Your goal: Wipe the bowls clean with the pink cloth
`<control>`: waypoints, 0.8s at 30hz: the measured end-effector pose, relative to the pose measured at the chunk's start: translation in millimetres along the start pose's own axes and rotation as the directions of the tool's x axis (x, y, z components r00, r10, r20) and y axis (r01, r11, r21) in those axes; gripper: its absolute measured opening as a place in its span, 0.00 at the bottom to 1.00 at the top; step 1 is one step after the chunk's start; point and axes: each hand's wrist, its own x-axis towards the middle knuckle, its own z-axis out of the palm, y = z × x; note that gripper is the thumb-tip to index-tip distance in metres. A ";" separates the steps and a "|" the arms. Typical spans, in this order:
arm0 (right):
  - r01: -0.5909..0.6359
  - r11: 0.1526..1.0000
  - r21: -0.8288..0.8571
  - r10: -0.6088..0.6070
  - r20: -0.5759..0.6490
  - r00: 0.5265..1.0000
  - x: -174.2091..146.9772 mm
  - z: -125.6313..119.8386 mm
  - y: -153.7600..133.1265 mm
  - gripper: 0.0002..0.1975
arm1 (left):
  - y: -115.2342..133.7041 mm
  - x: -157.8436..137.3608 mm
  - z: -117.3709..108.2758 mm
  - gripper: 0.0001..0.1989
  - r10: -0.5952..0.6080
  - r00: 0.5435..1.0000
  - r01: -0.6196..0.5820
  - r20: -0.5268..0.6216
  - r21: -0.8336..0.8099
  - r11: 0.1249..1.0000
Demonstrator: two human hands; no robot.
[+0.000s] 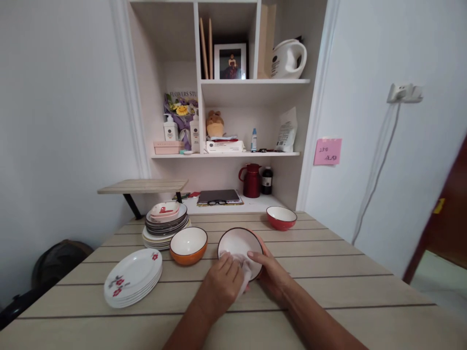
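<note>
Fingers of the left hand (222, 286) are curled closed around a white cloth (245, 273), pressed inside a tilted white-lined bowl (237, 241); the right hand (273, 273) grips the bowl's side, thumb over the rim, at the middle of the worktop (339, 287). Leftward sit floral plates (133, 276), then an orange bowl (188, 245) and stacked dishes (167, 227); a red bowl (281, 219) stands right, before the shelves (251, 154).

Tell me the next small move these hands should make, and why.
Probably sweep the cloth a little farther around the held bowl with the left hand: that hand has the cloth bunched inside the bowl, while the right hand steadies its side, thumb over the rim.
</note>
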 end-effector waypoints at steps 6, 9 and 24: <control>-0.013 0.994 0.109 0.007 0.055 0.998 3.6 11.4 10.8 0.44 | 0.9 -0.4 1.4 0.13 -0.123 0.992 0.123 -0.033 0.003 0.992; -0.053 0.988 0.144 0.052 0.011 0.999 6.3 17.2 19.1 0.43 | 1.1 -2.0 1.8 0.14 -0.150 0.987 0.151 -0.052 0.029 0.988; 0.077 0.997 0.012 -0.074 -0.151 0.986 2.5 2.9 -15.2 0.36 | 2.8 6.2 3.5 0.09 -0.180 0.982 0.172 0.058 0.119 0.978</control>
